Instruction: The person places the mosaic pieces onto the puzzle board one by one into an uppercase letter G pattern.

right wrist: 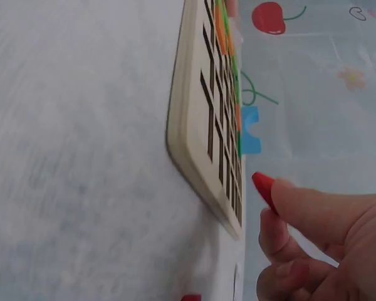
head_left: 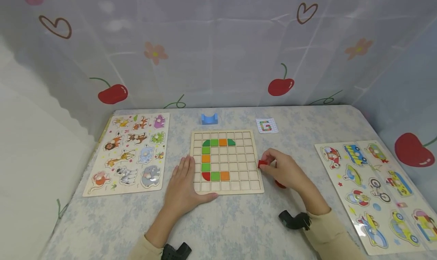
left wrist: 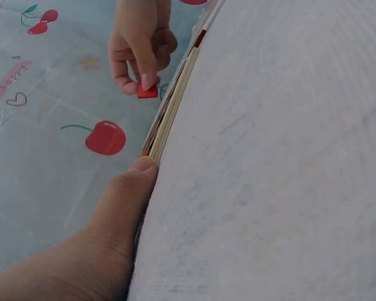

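A square wooden grid board [head_left: 235, 172] lies on the table. Green, orange and red tiles [head_left: 206, 150] in it form a C-like outline on its left side. My left hand [head_left: 181, 184] rests at the board's lower left corner, fingers straight along the left edge, thumb along the near edge. Just off the board's right edge, my right hand [head_left: 283, 169] pinches a small red tile [right wrist: 262, 187] between thumb and fingers, raised above the table in the right wrist view. Another red tile [head_left: 280, 184] lies on the table, partly hidden beneath the right hand.
An animal puzzle board [head_left: 133, 161] lies at the left and a vehicle puzzle board [head_left: 372, 207] at the right. Behind the grid board are a blue notched block [head_left: 209, 119] and a small pattern card [head_left: 267, 126]. A printed cloth [head_left: 218, 62] hangs behind the table.
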The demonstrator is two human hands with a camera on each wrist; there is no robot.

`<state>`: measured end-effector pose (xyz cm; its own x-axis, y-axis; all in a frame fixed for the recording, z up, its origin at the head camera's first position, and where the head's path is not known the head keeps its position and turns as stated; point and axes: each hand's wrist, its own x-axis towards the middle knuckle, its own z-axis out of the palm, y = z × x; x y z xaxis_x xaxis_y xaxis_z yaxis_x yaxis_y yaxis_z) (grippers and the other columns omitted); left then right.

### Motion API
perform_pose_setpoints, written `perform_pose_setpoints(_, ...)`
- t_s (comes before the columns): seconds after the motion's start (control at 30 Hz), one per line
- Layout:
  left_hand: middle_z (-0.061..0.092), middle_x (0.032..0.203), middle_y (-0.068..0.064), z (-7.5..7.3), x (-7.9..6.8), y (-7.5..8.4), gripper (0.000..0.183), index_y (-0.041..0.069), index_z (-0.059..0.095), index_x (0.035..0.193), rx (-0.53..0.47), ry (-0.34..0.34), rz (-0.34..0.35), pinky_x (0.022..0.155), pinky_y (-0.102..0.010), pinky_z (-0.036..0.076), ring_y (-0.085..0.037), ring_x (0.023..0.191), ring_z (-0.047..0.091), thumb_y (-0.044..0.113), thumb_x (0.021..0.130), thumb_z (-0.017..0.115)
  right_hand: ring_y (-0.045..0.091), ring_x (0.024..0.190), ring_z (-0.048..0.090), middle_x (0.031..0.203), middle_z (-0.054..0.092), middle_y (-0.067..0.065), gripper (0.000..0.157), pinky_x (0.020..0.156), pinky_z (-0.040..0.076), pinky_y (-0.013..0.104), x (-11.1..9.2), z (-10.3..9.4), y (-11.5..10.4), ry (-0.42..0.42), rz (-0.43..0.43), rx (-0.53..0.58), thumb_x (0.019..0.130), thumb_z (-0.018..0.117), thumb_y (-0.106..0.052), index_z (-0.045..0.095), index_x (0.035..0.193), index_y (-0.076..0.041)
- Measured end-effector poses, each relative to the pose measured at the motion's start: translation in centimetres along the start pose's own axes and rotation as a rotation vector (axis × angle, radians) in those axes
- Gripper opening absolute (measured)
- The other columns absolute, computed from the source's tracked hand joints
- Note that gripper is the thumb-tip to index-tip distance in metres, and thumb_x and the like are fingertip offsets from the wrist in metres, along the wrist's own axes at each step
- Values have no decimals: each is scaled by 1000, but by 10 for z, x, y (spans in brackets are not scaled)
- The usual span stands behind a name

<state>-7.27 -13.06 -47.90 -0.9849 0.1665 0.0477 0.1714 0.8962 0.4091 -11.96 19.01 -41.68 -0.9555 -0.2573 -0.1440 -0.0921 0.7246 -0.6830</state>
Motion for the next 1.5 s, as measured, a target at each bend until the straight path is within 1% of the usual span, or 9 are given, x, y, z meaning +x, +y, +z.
perform_pose_setpoints(0.1, 10, 168, -12, 0, 0, 0, 139, 2, 13, 159, 0, -2, -2, 126, -48, 13, -28, 156, 9, 90, 62, 61, 17, 63, 49, 94, 62, 3, 12, 54, 44, 26, 3, 6, -11, -58, -62, 85, 93, 70, -19, 61, 101, -17)
perform_pose_setpoints(0.17, 11, 168, -12, 0, 0, 0, 139, 2, 14, 158, -1, -3, -6, 127, -47, 13, -28, 156, 9, 89, 62, 62, 16, 64, 50, 94, 61, 2, 13, 57, 45, 25, 6, 12, -19, -110, -89, 108, 92, 71, -19, 62, 101, -17)
perform_pose_setpoints(0.27, 11, 168, -12, 0, 0, 0, 138, 2, 14, 158, 0, -6, -9, 126, -47, 14, -28, 156, 9, 89, 63, 63, 15, 65, 52, 92, 61, -1, 13, 60, 45, 25, 11, 23, -28, -170, -114, 105, 92, 72, -19, 62, 101, -19)
perform_pose_setpoints(0.37, 12, 168, -12, 0, 0, 0, 138, 2, 14, 158, -4, -6, -12, 126, -47, 14, -28, 156, 9, 88, 62, 64, 13, 70, 53, 89, 61, -4, 13, 64, 46, 25, 16, 33, -33, -188, -131, 67, 91, 73, -19, 62, 98, -20)
perform_pose_setpoints(0.63, 12, 167, -13, 0, 0, 0, 139, 2, 14, 159, -8, -1, -8, 126, -47, 14, -29, 156, 9, 89, 62, 63, 14, 74, 53, 80, 59, -6, 9, 66, 47, 28, 21, 48, -41, -194, -138, -11, 91, 72, -19, 63, 92, -22)
perform_pose_setpoints(1.07, 11, 167, -12, -3, 1, 2, 138, 2, 13, 159, -4, -18, -12, 127, -47, 13, -28, 156, 9, 88, 63, 64, 12, 83, 52, 92, 56, -6, 9, 76, 47, 29, 17, 51, -43, -145, -180, -102, 91, 72, -18, 65, 90, -23)
perform_pose_setpoints(1.3, 11, 168, -12, -4, 0, 3, 138, 2, 12, 159, -7, -29, -19, 127, -47, 13, -27, 156, 8, 86, 63, 66, 9, 75, 51, 91, 56, -8, 9, 69, 46, 25, 15, 51, -43, -129, -212, -129, 92, 71, -18, 69, 85, -24)
perform_pose_setpoints(1.4, 10, 168, -12, -4, 1, 3, 138, 2, 12, 159, -7, -32, -20, 127, -46, 13, -27, 156, 8, 87, 63, 65, 8, 73, 51, 92, 57, -8, 6, 66, 46, 23, 14, 51, -44, -116, -219, -150, 91, 72, -18, 73, 87, -22)
perform_pose_setpoints(1.5, 10, 168, -12, -3, 0, 3, 138, 2, 12, 159, -11, -32, -21, 127, -47, 13, -27, 156, 7, 87, 63, 65, 6, 73, 52, 93, 59, -9, 6, 67, 47, 22, 12, 50, -44, -108, -218, -163, 90, 72, -15, 76, 92, -20)
